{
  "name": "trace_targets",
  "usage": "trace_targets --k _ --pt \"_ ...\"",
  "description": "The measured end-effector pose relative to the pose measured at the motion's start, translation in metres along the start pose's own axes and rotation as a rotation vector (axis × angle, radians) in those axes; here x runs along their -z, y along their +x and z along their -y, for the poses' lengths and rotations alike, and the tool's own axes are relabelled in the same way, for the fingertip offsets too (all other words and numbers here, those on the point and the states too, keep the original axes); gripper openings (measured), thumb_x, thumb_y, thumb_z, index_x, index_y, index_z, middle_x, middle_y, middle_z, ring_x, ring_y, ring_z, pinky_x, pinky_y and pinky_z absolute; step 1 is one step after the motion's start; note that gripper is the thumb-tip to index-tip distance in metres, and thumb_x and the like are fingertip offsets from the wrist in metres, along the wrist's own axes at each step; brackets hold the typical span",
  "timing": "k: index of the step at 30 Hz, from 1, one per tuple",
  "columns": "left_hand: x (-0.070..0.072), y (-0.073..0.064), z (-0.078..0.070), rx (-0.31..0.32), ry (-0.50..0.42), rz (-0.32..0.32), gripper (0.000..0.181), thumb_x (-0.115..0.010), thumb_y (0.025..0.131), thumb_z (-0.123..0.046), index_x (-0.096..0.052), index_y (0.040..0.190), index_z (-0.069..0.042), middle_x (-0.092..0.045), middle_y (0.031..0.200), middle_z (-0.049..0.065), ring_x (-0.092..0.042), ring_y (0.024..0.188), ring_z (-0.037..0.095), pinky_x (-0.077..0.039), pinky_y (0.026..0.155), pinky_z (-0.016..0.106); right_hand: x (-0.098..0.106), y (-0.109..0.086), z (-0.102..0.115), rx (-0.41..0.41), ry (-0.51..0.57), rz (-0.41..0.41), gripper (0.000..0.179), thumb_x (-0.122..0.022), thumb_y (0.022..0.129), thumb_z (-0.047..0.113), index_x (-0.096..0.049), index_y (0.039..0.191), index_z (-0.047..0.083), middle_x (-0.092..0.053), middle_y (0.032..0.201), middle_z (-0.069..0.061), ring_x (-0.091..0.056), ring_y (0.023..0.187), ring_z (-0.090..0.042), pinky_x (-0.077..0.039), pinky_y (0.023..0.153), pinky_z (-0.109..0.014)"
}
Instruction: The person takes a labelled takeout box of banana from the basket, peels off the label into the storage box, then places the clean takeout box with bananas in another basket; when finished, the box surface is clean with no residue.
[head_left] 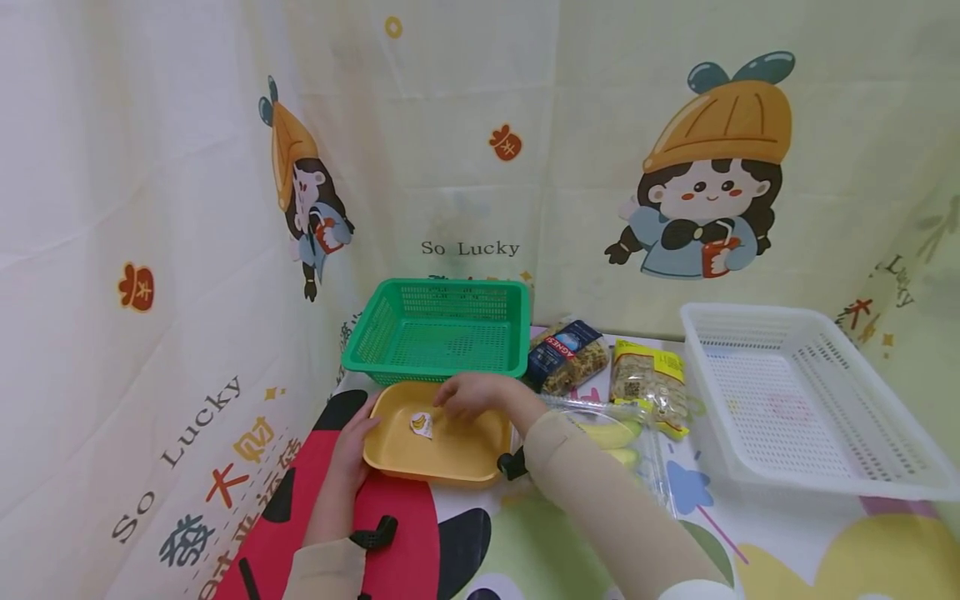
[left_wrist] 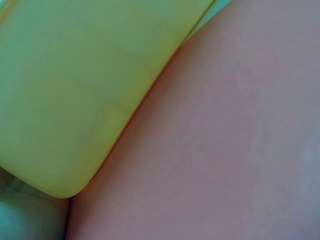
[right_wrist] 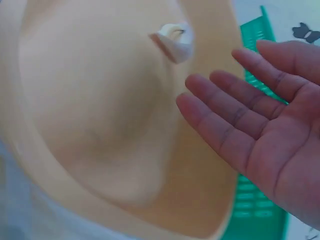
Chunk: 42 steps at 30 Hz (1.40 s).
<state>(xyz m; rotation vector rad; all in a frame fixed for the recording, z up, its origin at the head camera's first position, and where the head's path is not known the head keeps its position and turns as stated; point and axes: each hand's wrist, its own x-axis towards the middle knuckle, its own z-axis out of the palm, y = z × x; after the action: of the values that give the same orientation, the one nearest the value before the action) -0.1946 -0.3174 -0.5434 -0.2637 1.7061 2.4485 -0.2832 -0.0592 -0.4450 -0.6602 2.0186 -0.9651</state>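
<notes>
A shallow yellow plastic tray (head_left: 405, 467) stands in front of me. Inside it is a small white piece with a banana picture (head_left: 422, 425), which looks curled up from the tray floor in the right wrist view. My left hand (head_left: 352, 442) holds the tray at its left edge; part of that hand shows low in the left wrist view beside the tray's corner (left_wrist: 65, 185). Over the inside of the tray is my right hand (head_left: 476, 394), palm and extended fingers showing in the right wrist view, with nothing in it. Its fingertips are near the banana piece (right_wrist: 175, 42).
A green basket (head_left: 435, 371) stands right behind the tray. To the right lie an AGNESI pasta bag (head_left: 567, 354), a yellow-and-clear bag (head_left: 648, 383) and a clear package of bananas (head_left: 611, 433), partly behind my right forearm. A white basket (head_left: 817, 479) stands far right.
</notes>
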Motion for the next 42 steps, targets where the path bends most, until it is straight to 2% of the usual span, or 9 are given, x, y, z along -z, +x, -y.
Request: trace_targets --k 3,7,14,20,25,30,34,37,42 --pt "0.0 0.001 0.001 -0.013 0.011 0.0 0.054 -0.036 0.105 -0.016 -0.026 0.158 -0.022 -0.02 0.165 0.001 -0.028 0.146 0.025 -0.048 0.101 0.02 0.007 -0.01 0.006 0.007 0.022 0.017 0.033 -0.057 0.098 0.018 -0.064 0.13 0.011 -0.059 0.138 -0.014 -0.059 0.123 -0.032 -0.054 0.098 -0.047" --pt "0.0 0.001 0.002 -0.024 0.015 0.006 0.054 -0.036 0.106 -0.016 -0.025 0.158 -0.021 -0.017 0.166 0.003 -0.028 0.146 0.025 -0.048 0.101 0.02 0.017 -0.028 0.008 0.017 0.004 0.0 0.027 -0.057 0.099 0.024 -0.067 0.124 0.018 -0.063 0.131 -0.008 -0.062 0.118 -0.028 -0.056 0.094 -0.044" --pt "-0.001 0.0 0.001 -0.019 -0.017 -0.023 0.053 -0.036 0.105 -0.015 -0.026 0.158 -0.02 -0.02 0.165 0.003 -0.03 0.145 0.025 -0.048 0.102 0.021 0.033 -0.075 -0.002 0.052 0.0 -0.031 0.025 -0.056 0.1 0.028 -0.067 0.122 0.024 -0.065 0.124 0.001 -0.064 0.112 -0.022 -0.055 0.096 -0.044" --pt "-0.001 -0.001 -0.003 0.003 -0.031 -0.03 0.053 -0.035 0.106 -0.014 -0.025 0.158 -0.019 -0.018 0.166 0.002 -0.026 0.148 0.026 -0.047 0.103 0.022 0.046 -0.124 -0.025 0.1 -0.001 -0.104 0.027 -0.055 0.1 0.032 -0.065 0.125 0.027 -0.063 0.131 0.0 -0.063 0.114 -0.02 -0.054 0.097 -0.043" --pt "0.001 -0.002 -0.008 0.038 -0.027 -0.085 0.052 -0.036 0.106 -0.016 -0.027 0.157 -0.021 -0.023 0.164 0.002 -0.029 0.147 0.025 -0.047 0.104 0.023 0.051 -0.169 -0.049 0.125 -0.014 -0.2 0.027 -0.054 0.101 0.035 -0.064 0.125 0.029 -0.064 0.131 0.001 -0.062 0.116 -0.025 -0.053 0.098 -0.043" --pt "0.008 -0.002 -0.012 0.052 -0.018 -0.094 0.053 -0.035 0.107 -0.017 -0.025 0.158 -0.024 -0.023 0.164 0.001 -0.03 0.146 0.023 -0.044 0.108 0.027 0.048 -0.208 -0.074 0.134 -0.005 -0.286 0.029 -0.052 0.102 0.031 -0.064 0.128 0.024 -0.063 0.132 -0.004 -0.062 0.116 -0.032 -0.054 0.096 -0.045" --pt "0.015 -0.003 -0.015 0.045 -0.011 -0.064 0.053 -0.032 0.107 -0.015 -0.023 0.159 -0.023 -0.02 0.165 0.002 -0.027 0.148 0.024 -0.043 0.109 0.025 0.044 -0.231 -0.093 0.131 -0.012 -0.373 0.031 -0.051 0.103 0.029 -0.063 0.13 0.021 -0.064 0.129 -0.01 -0.064 0.113 -0.035 -0.055 0.093 -0.045" --pt "0.021 -0.003 -0.018 0.038 0.003 -0.049 0.053 -0.031 0.107 -0.015 -0.021 0.159 -0.022 -0.018 0.166 0.003 -0.025 0.149 0.023 -0.043 0.109 0.023 0.04 -0.244 -0.111 0.132 0.042 -0.445 0.032 -0.052 0.103 0.028 -0.063 0.13 0.015 -0.063 0.129 -0.015 -0.065 0.111 -0.034 -0.056 0.093 -0.042" --pt "0.029 -0.003 -0.02 0.017 0.025 -0.024 0.054 -0.028 0.108 -0.013 -0.017 0.16 -0.02 -0.014 0.167 0.005 -0.021 0.151 0.023 -0.04 0.11 0.022 0.032 -0.261 -0.14 0.182 0.153 -0.54 0.036 -0.048 0.104 0.024 -0.058 0.132 0.002 -0.057 0.131 -0.022 -0.066 0.107 -0.022 -0.057 0.09 -0.033"
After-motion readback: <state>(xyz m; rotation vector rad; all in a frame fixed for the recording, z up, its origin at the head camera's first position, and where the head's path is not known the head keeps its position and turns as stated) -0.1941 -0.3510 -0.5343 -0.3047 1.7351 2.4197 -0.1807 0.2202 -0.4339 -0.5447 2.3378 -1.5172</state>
